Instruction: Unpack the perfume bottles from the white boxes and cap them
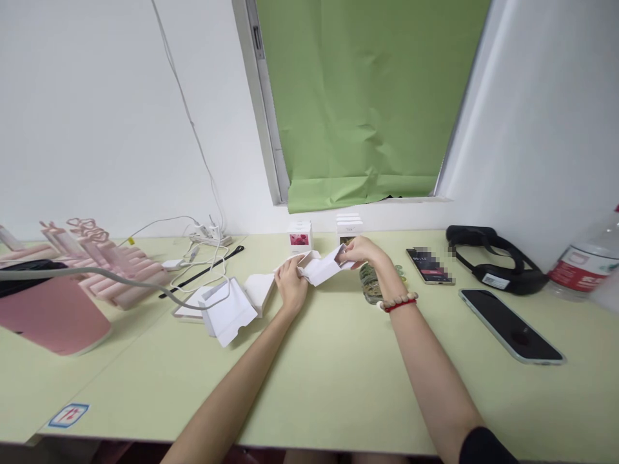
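Just then, an open white carton [321,270] was over the surface [333,374]; the left hand [292,282] pinched the left end in its fingers, and the right hand [362,252] (the one with a beaded bracelet [399,302]) had its fingers pinching the opposite end.

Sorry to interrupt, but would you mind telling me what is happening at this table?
Someone is handling an open white carton. The left hand holds one end, while the right hand is at the other. More white cartons, at least one with flaps open, lie to the left, and small white boxes stand farther back.
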{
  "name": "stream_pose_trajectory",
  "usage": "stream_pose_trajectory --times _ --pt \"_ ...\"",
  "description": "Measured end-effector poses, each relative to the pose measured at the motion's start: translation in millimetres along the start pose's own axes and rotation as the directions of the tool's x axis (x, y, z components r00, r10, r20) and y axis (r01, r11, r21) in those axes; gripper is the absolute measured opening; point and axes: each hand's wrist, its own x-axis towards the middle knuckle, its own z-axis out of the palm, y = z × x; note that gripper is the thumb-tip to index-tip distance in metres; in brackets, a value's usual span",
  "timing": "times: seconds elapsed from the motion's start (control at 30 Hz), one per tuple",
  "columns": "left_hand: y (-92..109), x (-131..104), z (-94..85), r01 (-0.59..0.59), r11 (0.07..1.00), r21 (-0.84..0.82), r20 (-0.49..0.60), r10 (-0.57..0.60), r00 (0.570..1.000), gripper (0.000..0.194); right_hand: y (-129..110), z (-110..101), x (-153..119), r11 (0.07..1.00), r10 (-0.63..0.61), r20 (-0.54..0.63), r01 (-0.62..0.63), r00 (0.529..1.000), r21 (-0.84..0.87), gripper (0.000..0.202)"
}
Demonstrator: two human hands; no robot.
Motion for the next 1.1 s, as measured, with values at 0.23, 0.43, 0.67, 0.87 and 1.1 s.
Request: stream_pose_trajectory --times 0.23,0.43,0.67,0.87,1.1 --pt "2.3 -0.7 0.5 -0.001 1.0 0.005 -0.004 0.001 1.0 0.045 4.3 1.7 6.4 1.0 0.026 -0.024 -0.026 0.999 0.008 0.014" --pt "1.9 -1.7 0.9 -0.022 0.999 0.028 0.014 0.022 1.0 0.045 8.3 5.2 10.5 0.994 0.052 -0.03 -0.054 0.998 -0.096 0.018" --pt "1.7 -3.8 5.0 -0.106 0.988 0.111 0.115 0.093 0.989 0.053 0.8 7.9 4.1 0.969 0.06 -0.086 -0.079 0.994 -0.236 0.016" --pt "-4.3 -3.6 10.4 0.096 0.99 0.106 -0.009 -0.096 0.995 0.059 -6.4 5.7 -0.9 0.899 0.023 -0.172 -0.095 0.985 -0.427 0.031" --pt "4.2 -2.8 -5.5 0.033 0.998 -0.053 -0.143 -0.04 0.989 0.047 -12.1 5.0 -6.4 0.849 -0.003 -0.187 -0.096 0.982 -0.52 0.032"
